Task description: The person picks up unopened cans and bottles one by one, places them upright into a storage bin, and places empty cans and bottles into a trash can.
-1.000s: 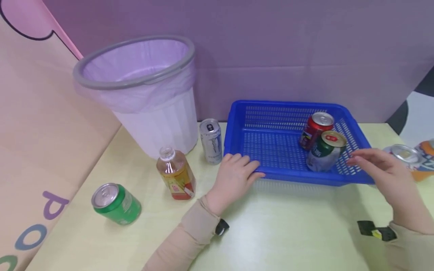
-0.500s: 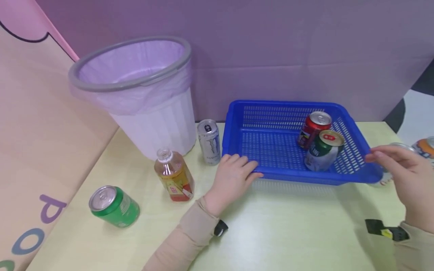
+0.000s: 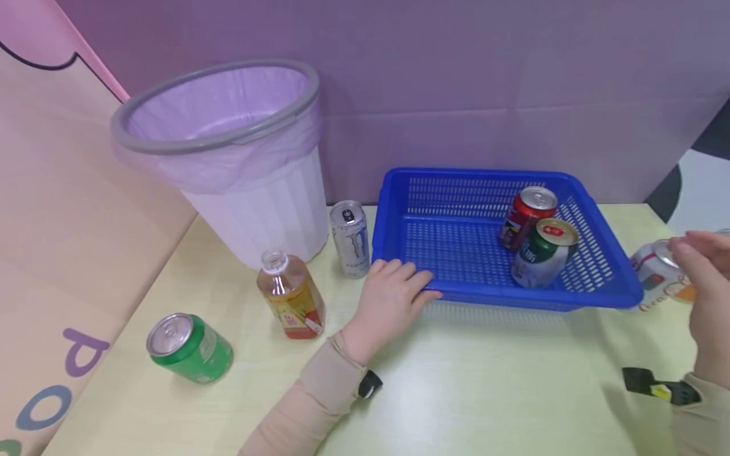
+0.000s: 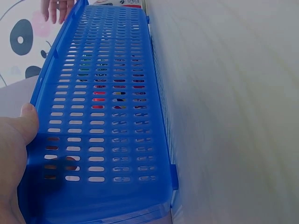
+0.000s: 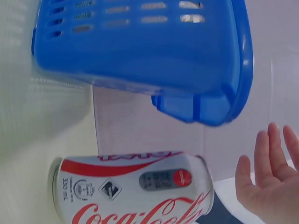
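Note:
My left hand [image 3: 392, 307] grips the near left corner of a blue plastic basket [image 3: 513, 296] by its rim. In the left wrist view the thumb [image 4: 29, 122] lies on the outside, and fingertips show through the slots. A red can [image 3: 521, 221] and a green and white can [image 3: 538, 261] stand inside the basket, toward its right end. Beyond that end is a white Coca-Cola can [image 3: 650, 278], upright on the table. My right hand [image 3: 710, 272] is beside that can's top, partly cut off by the frame edge. In the right wrist view its fingers [image 5: 268, 158] are spread and hold nothing.
A white lined bin [image 3: 262, 209] stands at the back left. A slim silver can [image 3: 350, 240], an open bottle of amber drink [image 3: 293, 304] and a green can [image 3: 196, 351] stand on the table [image 3: 467, 392]. An orange can [image 3: 687, 294] is partly hidden behind the right hand.
My right hand has moved right, away from over the basket's near right corner to the Coca-Cola can. My left hand stays on the rim.

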### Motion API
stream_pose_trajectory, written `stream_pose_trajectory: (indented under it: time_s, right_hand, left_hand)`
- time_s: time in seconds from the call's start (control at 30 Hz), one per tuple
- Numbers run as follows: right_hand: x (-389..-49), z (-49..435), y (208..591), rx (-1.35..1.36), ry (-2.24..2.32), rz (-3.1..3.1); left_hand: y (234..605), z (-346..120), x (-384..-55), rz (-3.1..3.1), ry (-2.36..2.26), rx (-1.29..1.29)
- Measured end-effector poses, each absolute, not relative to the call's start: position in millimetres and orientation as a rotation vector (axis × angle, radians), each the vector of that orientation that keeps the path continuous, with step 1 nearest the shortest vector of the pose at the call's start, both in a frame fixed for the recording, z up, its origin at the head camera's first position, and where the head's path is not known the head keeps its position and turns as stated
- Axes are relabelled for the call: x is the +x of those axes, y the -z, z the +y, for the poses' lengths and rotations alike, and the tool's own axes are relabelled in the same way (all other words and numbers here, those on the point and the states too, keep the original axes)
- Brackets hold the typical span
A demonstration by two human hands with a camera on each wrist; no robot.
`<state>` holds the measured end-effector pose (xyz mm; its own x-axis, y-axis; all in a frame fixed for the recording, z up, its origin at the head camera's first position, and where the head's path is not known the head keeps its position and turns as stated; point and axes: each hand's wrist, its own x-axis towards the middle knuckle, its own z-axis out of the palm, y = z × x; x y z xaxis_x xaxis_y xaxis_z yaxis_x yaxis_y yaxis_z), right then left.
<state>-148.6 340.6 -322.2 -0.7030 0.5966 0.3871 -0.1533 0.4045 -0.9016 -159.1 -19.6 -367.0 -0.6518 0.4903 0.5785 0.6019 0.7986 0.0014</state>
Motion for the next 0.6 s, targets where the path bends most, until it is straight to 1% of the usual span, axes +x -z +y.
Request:
stream_pose_trajectory:
  time_s: [0.1,0.33,0.4,0.43,0.5,0.6]
  right_hand:
    - [-148.3,345.7,323.4,-0.378,-1.292,-1.966]
    - [-150.6,356.3,327.6,-0.587,-1.400,-1.948]
    - [-154.0,358.9,331.2,-0.555,-1.417,-1.894]
    - [-161.5,373.6,343.7,-0.516,-1.412,-1.872]
    - [-166.7,377.1,349.0,-0.457,-1.435,-1.797]
    - [-171.8,388.3,359.3,-0.440,-1.483,-1.715]
  left_hand:
    - [366.7,-19.9,-159.1,-2.410,0.262,-0.804]
    - [368.0,-19.9,-159.9,-2.417,0.259,-0.805]
    - [368.1,-19.7,-160.0,-2.411,0.259,-0.805]
    - [368.2,-19.5,-160.1,-2.404,0.258,-0.805]
    - [368.3,-19.8,-160.0,-2.390,0.258,-0.804]
    - [368.3,-19.7,-160.0,-2.374,0.256,-0.804]
